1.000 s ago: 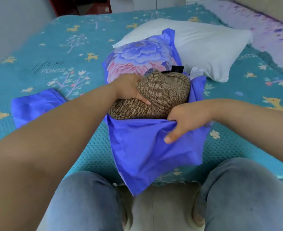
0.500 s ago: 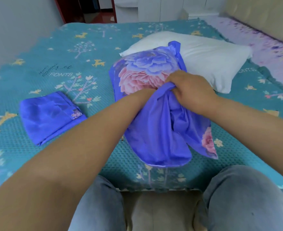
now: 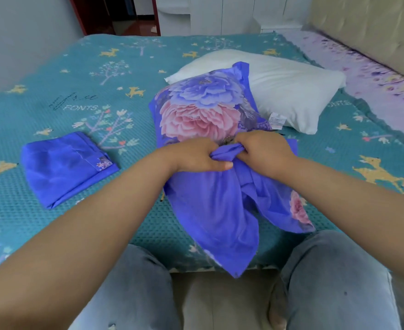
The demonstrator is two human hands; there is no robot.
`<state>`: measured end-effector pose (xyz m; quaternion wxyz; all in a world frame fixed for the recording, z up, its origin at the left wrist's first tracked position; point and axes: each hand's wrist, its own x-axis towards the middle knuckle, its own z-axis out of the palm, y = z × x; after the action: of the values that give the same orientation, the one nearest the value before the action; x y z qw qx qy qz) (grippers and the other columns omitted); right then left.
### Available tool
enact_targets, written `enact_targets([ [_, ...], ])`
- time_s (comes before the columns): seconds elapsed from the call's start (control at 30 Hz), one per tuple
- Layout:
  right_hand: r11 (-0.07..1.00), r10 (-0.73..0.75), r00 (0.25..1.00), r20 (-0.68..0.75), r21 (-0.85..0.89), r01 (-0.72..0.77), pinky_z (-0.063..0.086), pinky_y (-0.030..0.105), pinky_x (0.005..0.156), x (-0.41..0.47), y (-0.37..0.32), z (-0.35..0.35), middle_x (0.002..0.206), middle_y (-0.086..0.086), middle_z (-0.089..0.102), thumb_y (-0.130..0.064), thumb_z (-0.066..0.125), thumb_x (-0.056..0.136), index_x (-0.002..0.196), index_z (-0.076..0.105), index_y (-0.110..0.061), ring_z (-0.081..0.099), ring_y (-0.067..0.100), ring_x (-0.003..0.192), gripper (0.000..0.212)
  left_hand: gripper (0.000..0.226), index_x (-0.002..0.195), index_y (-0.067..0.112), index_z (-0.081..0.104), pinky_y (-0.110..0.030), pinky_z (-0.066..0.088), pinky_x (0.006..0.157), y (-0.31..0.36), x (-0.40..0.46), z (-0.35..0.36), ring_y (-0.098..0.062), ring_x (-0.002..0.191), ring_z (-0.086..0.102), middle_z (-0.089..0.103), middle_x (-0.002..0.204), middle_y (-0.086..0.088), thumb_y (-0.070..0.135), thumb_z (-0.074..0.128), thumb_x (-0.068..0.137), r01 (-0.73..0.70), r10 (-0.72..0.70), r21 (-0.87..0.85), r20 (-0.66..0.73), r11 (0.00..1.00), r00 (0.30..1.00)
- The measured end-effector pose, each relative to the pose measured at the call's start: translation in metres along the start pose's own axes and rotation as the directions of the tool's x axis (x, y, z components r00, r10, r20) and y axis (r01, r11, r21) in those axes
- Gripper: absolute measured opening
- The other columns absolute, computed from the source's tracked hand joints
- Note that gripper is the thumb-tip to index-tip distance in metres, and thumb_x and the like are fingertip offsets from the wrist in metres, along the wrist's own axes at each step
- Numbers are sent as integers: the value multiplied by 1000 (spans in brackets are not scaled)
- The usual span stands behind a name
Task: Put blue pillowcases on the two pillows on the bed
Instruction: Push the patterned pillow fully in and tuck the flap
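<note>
From the head camera, my left hand (image 3: 197, 154) and right hand (image 3: 264, 151) meet at the middle of the bed, both with fingers curled tight around a bunched fold of the blue floral-printed pillowcase (image 3: 210, 206). That case already covers most of a pillow; only a small brownish scrap of the pillow (image 3: 228, 140) peeps out between my knuckles, too little to make out more. The loose open end of the case hangs toward me over the bed's edge. Behind it, touching the covered end, lies the bare white pillow (image 3: 291, 86), its near left corner hidden by the case. To my left, well apart, the second blue pillowcase, folded flat (image 3: 65, 167), rests on the teal patterned bedspread (image 3: 53, 91). My knees in grey jeans (image 3: 334, 279) are cut off by the bottom edge.
</note>
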<state>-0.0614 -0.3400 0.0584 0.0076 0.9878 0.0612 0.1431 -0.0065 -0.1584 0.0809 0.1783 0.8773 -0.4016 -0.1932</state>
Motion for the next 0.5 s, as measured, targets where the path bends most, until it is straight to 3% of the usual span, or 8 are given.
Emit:
enact_targets([
  [0.1, 1000, 9, 999, -37, -26, -10, 34, 32, 58, -17, 0, -10, 89, 5, 63, -67, 42, 82, 86, 57, -20, 59, 27, 88, 49, 21, 82, 20, 57, -27, 40, 67, 8, -1, -2, -17, 80, 53, 60, 81, 1, 35, 49, 94, 37, -37, -4, -13, 999, 999],
  [0.2, 985, 16, 999, -28, 169, -11, 28, 28, 62, -31, 7, -27, 82, 3, 58, -57, 62, 79, 77, 56, -25, 57, 27, 85, 33, 21, 83, 22, 57, -27, 39, 67, 18, -4, 11, -21, 84, 56, 60, 80, 1, 34, 46, 96, 65, -60, 47, -107, 997, 992],
  [0.3, 966, -106, 948, 301, 259, 26, 32, 30, 70, -37, 27, -33, 86, -2, 44, -47, 75, 72, 83, 46, -24, 48, 22, 89, 39, 26, 103, 17, 60, -33, 42, 75, 24, -4, 31, -31, 102, 57, 63, 109, -10, 37, 45, 95, 152, -91, 191, -294, 970, 951],
  [0.33, 967, -146, 930, 338, 248, 62, 35, 31, 76, -39, 30, -33, 94, 0, 44, -43, 77, 70, 89, 49, -20, 44, 21, 94, 41, 23, 105, 19, 57, -33, 41, 72, 26, -4, 36, -32, 101, 57, 62, 110, -10, 36, 45, 94, 187, -101, 223, -348, 957, 932],
  [0.43, 975, -204, 975, 85, 111, 194, 45, 43, 90, -45, 37, -22, 121, 13, 47, -31, 79, 71, 91, 60, -9, 47, 32, 110, 34, 22, 113, 23, 48, -34, 40, 67, 37, 3, 45, -35, 98, 58, 62, 110, -10, 27, 47, 91, 252, -141, 210, -436, 945, 889],
  [0.5, 974, -194, 980, -53, 110, 199, 47, 40, 79, -43, 29, -22, 127, 14, 50, -26, 67, 81, 95, 61, -8, 54, 32, 109, 23, 29, 118, 23, 52, -37, 44, 74, 41, 6, 44, -36, 103, 58, 62, 115, -11, 24, 46, 89, 311, -216, 175, -417, 934, 883],
])
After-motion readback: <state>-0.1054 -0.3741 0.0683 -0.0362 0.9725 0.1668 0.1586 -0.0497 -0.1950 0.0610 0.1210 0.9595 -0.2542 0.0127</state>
